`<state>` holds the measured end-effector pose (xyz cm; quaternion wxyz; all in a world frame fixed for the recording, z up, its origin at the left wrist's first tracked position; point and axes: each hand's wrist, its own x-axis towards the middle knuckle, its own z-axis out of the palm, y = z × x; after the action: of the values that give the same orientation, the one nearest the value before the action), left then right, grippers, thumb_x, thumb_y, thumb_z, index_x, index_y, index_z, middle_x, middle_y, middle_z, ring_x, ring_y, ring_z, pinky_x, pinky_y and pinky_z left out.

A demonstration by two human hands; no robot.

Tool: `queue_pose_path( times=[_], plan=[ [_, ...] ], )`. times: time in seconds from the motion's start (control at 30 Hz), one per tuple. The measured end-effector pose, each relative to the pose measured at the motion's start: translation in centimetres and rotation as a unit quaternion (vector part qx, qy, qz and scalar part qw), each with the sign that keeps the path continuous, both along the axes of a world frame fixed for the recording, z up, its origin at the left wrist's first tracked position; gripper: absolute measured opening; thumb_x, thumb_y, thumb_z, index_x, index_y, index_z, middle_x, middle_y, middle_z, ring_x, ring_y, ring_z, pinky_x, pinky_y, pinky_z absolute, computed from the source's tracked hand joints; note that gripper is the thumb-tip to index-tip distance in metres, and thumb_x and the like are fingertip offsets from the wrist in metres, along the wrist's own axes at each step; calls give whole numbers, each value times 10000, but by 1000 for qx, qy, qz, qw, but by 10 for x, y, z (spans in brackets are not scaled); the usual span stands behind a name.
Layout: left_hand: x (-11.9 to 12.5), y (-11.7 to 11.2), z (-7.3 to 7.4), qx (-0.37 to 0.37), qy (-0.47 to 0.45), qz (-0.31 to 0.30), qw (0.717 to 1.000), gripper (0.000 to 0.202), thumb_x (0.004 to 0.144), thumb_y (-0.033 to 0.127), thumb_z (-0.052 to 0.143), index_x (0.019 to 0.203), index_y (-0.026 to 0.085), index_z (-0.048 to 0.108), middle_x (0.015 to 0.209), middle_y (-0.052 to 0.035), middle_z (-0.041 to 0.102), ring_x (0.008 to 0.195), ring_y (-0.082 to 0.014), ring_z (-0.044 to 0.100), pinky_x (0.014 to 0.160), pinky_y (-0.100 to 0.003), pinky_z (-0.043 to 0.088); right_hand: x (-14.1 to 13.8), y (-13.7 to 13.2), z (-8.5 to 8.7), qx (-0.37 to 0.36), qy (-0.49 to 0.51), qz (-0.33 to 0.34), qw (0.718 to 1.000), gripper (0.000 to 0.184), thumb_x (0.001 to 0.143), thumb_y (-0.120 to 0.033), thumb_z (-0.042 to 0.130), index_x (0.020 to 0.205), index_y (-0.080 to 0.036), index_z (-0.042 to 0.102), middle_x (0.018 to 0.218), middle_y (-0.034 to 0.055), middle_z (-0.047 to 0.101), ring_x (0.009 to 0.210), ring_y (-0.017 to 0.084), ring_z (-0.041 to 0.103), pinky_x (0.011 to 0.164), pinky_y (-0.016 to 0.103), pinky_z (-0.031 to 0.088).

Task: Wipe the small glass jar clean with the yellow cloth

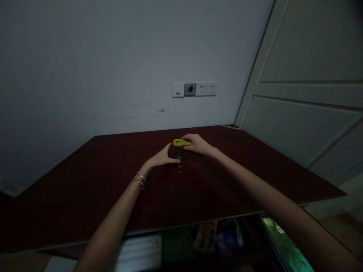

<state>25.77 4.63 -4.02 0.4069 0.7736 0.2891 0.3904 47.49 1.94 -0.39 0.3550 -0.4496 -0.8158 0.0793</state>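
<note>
A small clear glass object [181, 158], perhaps a drinking glass, stands near the middle of the dark red tabletop [159, 196]. My left hand [161, 158] curves around its left side, with the thumb across the front and the fingers raised behind. Its outline is faint, so its full shape is hard to make out. Just above and to the right, my right hand [197, 143] pinches a folded yellow cloth [181, 142] between thumb and fingers. The cloth's folded end points toward my left fingertips.
Below the table's front edge, an open compartment holds a pale box [138, 253], several packets [206, 236] and a lit phone-like screen [286, 241]. Wall sockets [206, 89] are behind the table. A white panelled door [306, 94] borders the right side.
</note>
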Motion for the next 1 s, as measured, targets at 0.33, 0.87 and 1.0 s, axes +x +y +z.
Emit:
queue_pose_path(
  times=[0.33, 0.87, 1.0],
  plan=[
    [6, 5, -28, -23, 79, -59, 995, 1057, 515, 328, 836, 1403, 144, 293, 1402, -189, 411, 1298, -302, 399, 1103, -447, 273, -9, 4, -2, 74, -273, 160, 946, 199, 790, -92, 610, 906, -243, 668, 964, 33, 693, 898, 177, 588, 766, 295, 394],
    [13, 15, -52, -15, 95, 4, 995, 809, 490, 365, 847, 1171, 111, 492, 1163, -138, 595, 1103, -310, 542, 960, -426, 421, 1, 18, -10, 129, -406, 311, 850, 307, 848, -108, 549, 1122, -224, 625, 1226, 67, 634, 1150, 171, 558, 891, 316, 405],
    [10, 18, -54, -13, 107, 15, 994, 725, 492, 363, 847, 1092, 120, 522, 1079, -111, 627, 1017, -285, 576, 890, -400, 458, -3, 23, -10, 117, -440, 311, 834, 344, 835, -92, 559, 1150, -226, 597, 1232, 54, 630, 1171, 195, 532, 866, 326, 392]
  ],
)
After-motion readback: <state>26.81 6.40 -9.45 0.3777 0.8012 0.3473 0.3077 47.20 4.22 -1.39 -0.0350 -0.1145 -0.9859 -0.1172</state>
